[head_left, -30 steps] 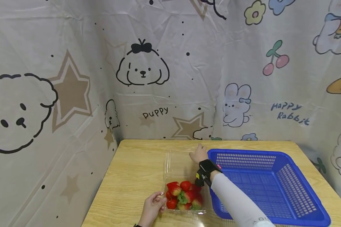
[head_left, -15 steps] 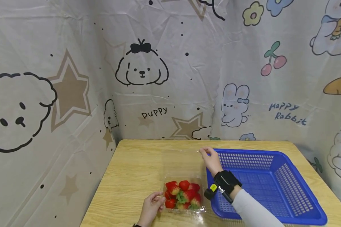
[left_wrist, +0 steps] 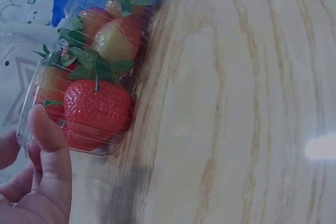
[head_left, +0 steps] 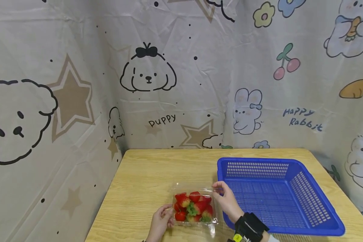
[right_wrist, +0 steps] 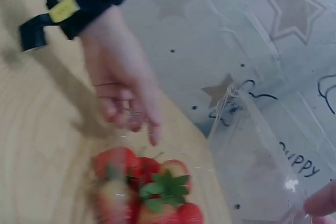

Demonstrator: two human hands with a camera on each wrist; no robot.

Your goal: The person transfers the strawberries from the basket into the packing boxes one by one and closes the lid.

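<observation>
My left hand [head_left: 159, 224] pinches the near left corner of the strawberry box [head_left: 193, 210], low centre on the worktop [head_left: 145, 181]. My right hand [head_left: 228, 201] pinches its clear lid [right_wrist: 252, 145], half-raised. A jerk could tip berries out.

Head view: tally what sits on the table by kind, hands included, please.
Clear strawberry box: 1
Blue basket: 1
Hands: 2, left hand and right hand, both at the box
Total: 4
</observation>
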